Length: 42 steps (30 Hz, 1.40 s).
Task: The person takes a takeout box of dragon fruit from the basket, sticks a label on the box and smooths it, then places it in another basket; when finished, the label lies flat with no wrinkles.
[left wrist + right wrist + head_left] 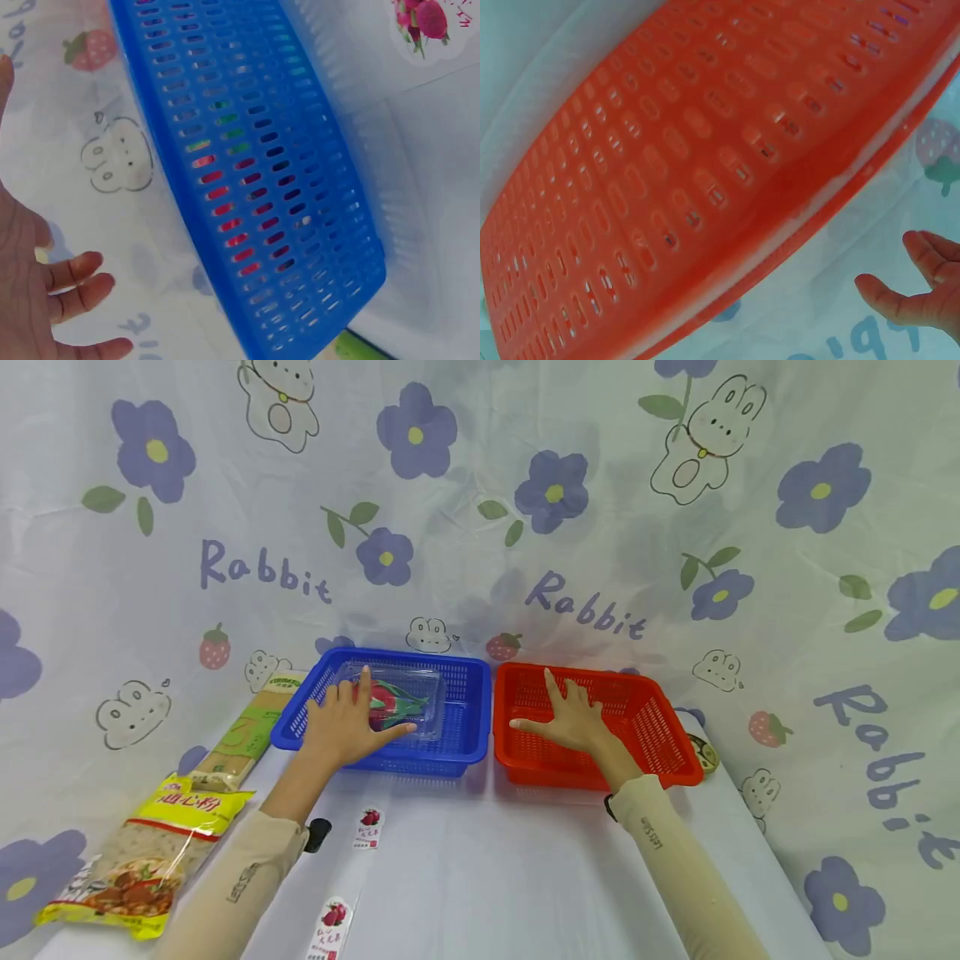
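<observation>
My left hand (341, 724) hovers over the blue basket (474, 718), fingers spread and nothing held. Inside that basket lies a clear plastic box (433, 689) with a red and green dragon fruit (397, 703) in it, partly hidden by the hand. Over the red basket (660, 735) my right hand (573, 720) is held with thumb and index finger stretched apart, also holding nothing. The left wrist view shows the slotted wall of the blue basket (247, 180) beside the hand. In the right wrist view, the red basket wall (697, 150) fills much of the picture.
At the left lie a yellow-edged food bag (146, 860) and a long green and tan packet (243, 731). A round tin (702, 752) sits behind the red basket's right side. Two dragon fruit stickers (369, 828) are on the white table (510, 877). A patterned curtain (465, 527) hangs behind.
</observation>
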{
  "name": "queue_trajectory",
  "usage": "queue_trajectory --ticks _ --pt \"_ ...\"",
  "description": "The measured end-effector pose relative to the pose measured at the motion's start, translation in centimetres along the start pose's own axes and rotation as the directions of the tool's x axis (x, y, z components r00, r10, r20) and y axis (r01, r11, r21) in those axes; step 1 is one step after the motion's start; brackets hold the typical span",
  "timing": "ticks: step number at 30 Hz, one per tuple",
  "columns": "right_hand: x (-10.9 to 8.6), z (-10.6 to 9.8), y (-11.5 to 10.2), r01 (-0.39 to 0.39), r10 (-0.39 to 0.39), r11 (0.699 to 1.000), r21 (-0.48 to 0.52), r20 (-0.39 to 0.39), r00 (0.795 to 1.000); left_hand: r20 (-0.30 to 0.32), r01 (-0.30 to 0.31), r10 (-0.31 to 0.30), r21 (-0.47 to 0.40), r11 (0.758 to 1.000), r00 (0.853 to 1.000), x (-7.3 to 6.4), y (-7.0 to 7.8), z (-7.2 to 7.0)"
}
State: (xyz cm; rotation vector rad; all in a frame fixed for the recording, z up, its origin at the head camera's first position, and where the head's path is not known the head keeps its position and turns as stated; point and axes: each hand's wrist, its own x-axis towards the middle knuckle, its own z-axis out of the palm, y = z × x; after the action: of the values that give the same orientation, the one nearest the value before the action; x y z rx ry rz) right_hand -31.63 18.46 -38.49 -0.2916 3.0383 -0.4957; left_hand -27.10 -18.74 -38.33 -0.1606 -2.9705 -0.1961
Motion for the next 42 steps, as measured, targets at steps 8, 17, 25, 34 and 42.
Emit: queue_trajectory --ticks 8,17,25,34,42 --pt "-0.1 1.1 -0.5 0.020 -0.020 1.000 -0.019 0.004 1.000 -0.003 0.044 -0.044 -0.024 0.999 0.999 -1.6 -0.5 1.4" --pt "-0.2 1.9 -0.8 0.020 -0.020 1.000 -0.002 0.026 0.999 -0.034 0.158 -0.160 -0.046 0.986 0.987 -3.7 0.1 2.3" --pt "-0.1 2.4 -1.2 0.014 -0.013 1.000 -0.014 0.045 0.999 -0.042 0.271 -0.273 -0.054 0.961 0.961 -4.3 0.2 2.8" --pt "-0.1 2.9 -1.6 0.003 -0.004 1.000 0.003 0.078 0.997 0.027 0.396 -0.395 -0.019 0.918 0.918 -4.5 -0.1 3.9" --pt "0.1 3.1 -1.7 0.004 -0.004 1.000 -0.004 0.077 0.997 0.052 0.406 -0.405 -0.007 0.914 0.913 -4.3 -0.3 4.4"
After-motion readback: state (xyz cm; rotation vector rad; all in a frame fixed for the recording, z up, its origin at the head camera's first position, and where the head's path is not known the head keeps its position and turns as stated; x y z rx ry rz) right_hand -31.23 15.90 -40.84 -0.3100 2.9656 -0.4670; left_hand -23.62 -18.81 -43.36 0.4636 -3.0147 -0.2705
